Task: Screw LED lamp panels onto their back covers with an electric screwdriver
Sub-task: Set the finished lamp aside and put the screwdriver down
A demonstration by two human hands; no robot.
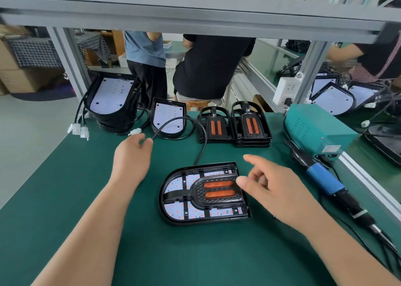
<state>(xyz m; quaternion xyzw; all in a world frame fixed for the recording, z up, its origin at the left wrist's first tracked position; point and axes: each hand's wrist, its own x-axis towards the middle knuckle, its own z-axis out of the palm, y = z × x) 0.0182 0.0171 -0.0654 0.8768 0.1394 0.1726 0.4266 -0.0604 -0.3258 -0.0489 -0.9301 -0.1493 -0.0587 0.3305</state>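
An assembled lamp (204, 193), a black D-shaped back cover holding a white LED panel and a black frame with two orange reflectors, lies flat on the green mat (86, 177). Its black cable (200, 131) loops back toward the left. My left hand (132, 153) pinches that cable near its white connector (135, 131). My right hand (273, 190) hovers over the lamp's right edge with fingers spread and holds nothing. The blue electric screwdriver (327, 181) lies on the mat to the right of my right hand.
A stack of covers with LED panels (112, 103) stands at back left, one more panel (168, 117) beside it. Two stacks of black reflector frames (234, 125) sit behind the lamp. A teal power box (319, 129) stands at right. People work beyond the bench frame.
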